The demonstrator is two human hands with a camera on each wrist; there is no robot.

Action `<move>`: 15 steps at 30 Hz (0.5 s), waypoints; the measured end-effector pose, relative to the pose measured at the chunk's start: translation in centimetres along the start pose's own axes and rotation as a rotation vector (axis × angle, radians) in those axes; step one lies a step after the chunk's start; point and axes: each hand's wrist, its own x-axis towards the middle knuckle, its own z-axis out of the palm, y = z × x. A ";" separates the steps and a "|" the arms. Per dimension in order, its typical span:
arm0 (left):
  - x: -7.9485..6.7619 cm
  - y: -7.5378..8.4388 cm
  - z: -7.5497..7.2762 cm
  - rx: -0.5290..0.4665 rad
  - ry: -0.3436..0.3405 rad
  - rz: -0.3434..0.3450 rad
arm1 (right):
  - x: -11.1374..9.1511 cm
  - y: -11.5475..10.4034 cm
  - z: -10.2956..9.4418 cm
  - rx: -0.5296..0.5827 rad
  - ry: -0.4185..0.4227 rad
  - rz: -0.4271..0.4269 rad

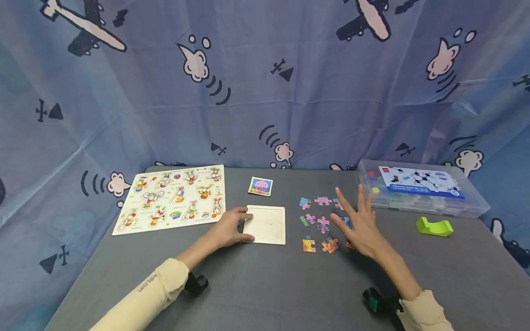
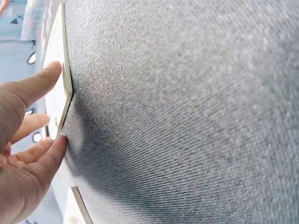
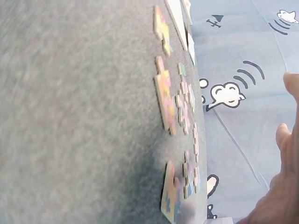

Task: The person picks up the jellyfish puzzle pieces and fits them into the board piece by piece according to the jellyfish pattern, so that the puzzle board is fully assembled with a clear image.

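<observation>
My left hand (image 1: 227, 228) rests its fingertips and thumb at the left side of a square pale puzzle tray (image 1: 267, 225) with a thin raised border, lying on the table. In the left wrist view, the thumb overlaps the tray (image 2: 57, 88) beside its corner, and a fingertip is at another edge. Spread wide, my right hand (image 1: 362, 226) is over the right side of a group of colourful jigsaw pieces (image 1: 323, 224), with nothing in its fingers. It partly hides some pieces. The right wrist view shows the pieces (image 3: 166, 98) lying on the table below the raised hand.
A small picture card (image 1: 261, 186) lies behind the tray. At the left is a large board with animal figures (image 1: 171, 197). A clear plastic case (image 1: 422, 202) with a blue label stands back right, behind a green curved block (image 1: 434, 226). A patterned curtain (image 1: 248, 82) hangs behind the table.
</observation>
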 end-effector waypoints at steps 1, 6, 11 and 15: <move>0.0 0.1 -0.1 -0.007 -0.001 -0.007 | 0.1 -0.1 0.0 0.019 -0.001 0.000; 0.1 0.4 -0.1 -0.040 0.001 -0.042 | 0.5 -0.4 0.0 0.107 -0.003 0.003; 0.3 0.6 0.0 -0.032 0.016 -0.048 | 1.0 -0.3 0.1 0.184 0.011 -0.002; 0.5 0.8 0.0 0.003 0.010 -0.049 | 1.3 -0.1 0.1 0.249 0.013 0.011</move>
